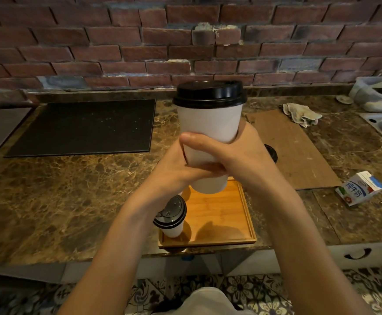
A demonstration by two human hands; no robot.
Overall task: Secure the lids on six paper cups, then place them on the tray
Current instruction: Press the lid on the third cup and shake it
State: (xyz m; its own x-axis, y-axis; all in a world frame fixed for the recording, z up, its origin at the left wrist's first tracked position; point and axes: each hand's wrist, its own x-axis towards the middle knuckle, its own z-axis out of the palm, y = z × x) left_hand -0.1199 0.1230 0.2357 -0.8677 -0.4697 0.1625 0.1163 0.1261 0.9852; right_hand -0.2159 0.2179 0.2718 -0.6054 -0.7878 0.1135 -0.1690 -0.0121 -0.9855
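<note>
Both hands are gripping one white paper cup (209, 123), holding it upright in the air above the far end of the wooden tray (226, 212). The right hand (247, 155) is wrapping round the cup's right side, its thumb lying across the front wall. The left hand (176, 167) is clasping the lower left side, with its fingers curling in beneath that thumb. A black lid (209, 94) is sitting on the cup's rim, looking level along the edge that shows.

Below the hands, the tray is lying on the marble counter (72, 189) near its front edge. A second cup (173, 230) is standing in the tray's near left corner, wearing its own black lid. Just behind the right hand, part of another black lid (273, 153) is peeking out over a brown board (299, 160); whether a cup is under it cannot be told.

Farther out, a black mat (83, 128) is lying to the left, a crumpled cloth (301, 114) at the board's far edge, and a milk carton (359, 187) on its side to the right.
</note>
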